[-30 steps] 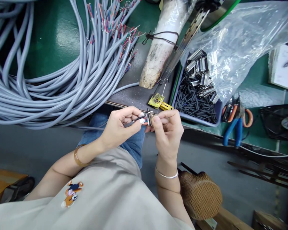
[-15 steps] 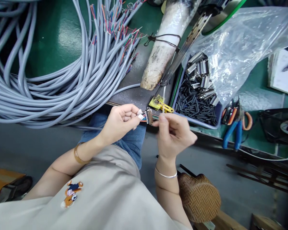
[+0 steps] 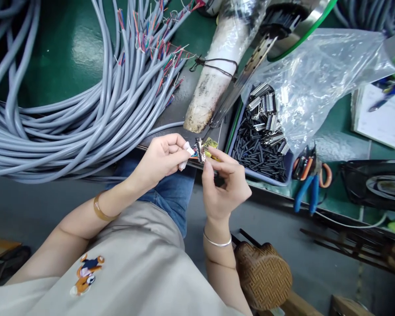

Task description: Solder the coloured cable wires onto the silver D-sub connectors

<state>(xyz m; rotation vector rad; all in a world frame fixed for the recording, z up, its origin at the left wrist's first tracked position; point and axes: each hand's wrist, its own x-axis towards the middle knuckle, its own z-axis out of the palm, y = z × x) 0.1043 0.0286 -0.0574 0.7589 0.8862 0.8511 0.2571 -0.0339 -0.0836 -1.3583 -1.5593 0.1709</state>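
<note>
My left hand (image 3: 166,160), with white coverings on the fingertips, is closed on the thin coloured wires (image 3: 194,154) behind a metal multi-pin connector (image 3: 200,150). My right hand (image 3: 225,180) meets the connector from the other side, thumb and fingertips at its lower right edge. The connector is held just over the bench's front edge, above my lap. A small yellow pad (image 3: 212,144) lies behind it, partly hidden by my right fingers.
Grey cables (image 3: 95,118) with stripped ends fill the left. A stained white tube (image 3: 207,96) leans over the bench. At right are a bin (image 3: 288,173) of black sleeves and metal connectors, a plastic bag (image 3: 319,74), blue-handled pliers (image 3: 307,193) and a stool (image 3: 263,276).
My right hand has moved left and its fingers have come to the connector, which is turned slightly. The pale strip by my right fingers no longer shows. The whole view has shifted a little.
</note>
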